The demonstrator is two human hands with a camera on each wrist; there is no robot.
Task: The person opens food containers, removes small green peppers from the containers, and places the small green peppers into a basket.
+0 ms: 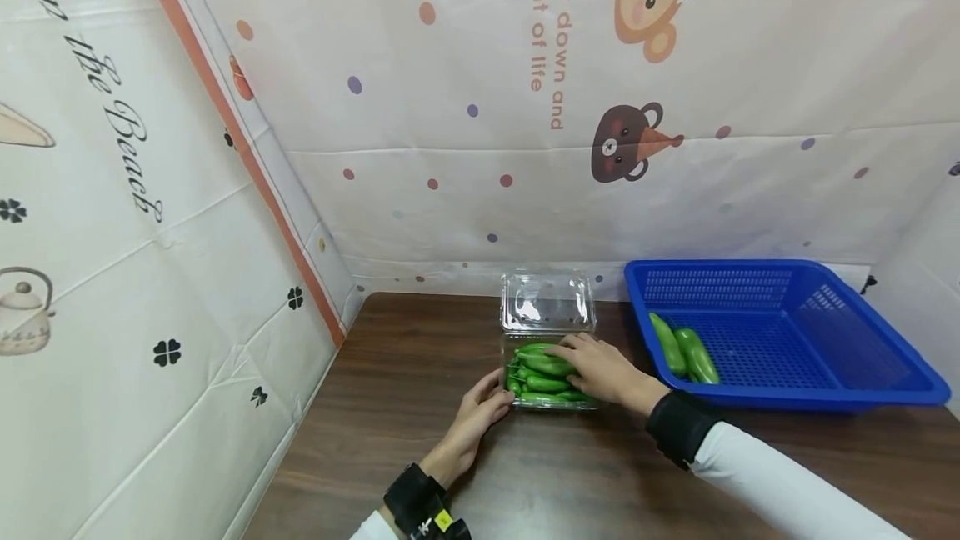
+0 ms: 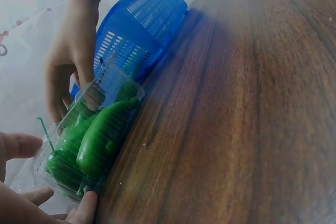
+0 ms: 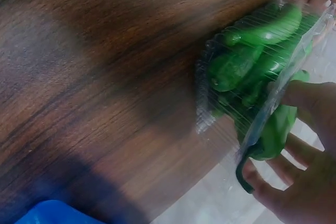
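Observation:
A clear plastic clamshell box [image 1: 513, 357] stands on the wooden table with its lid [image 1: 547, 302] folded back, and it is packed with green peppers [image 1: 543, 377]. My left hand [image 1: 501, 397] grips the box's near left end, thumb and fingers either side of it [image 2: 86, 205]. My right hand [image 1: 564, 353] reaches into the box from the right. In the right wrist view its thumb and fingers [image 3: 307, 184] curl round one green pepper [image 3: 277, 129] at the box's edge.
A blue plastic basket [image 1: 862, 390] sits to the right of the box with two green peppers [image 1: 684, 348] in its left end. Patterned sheets wall the table at the back and left. Bare wood [image 1: 570, 473] lies in front of the box.

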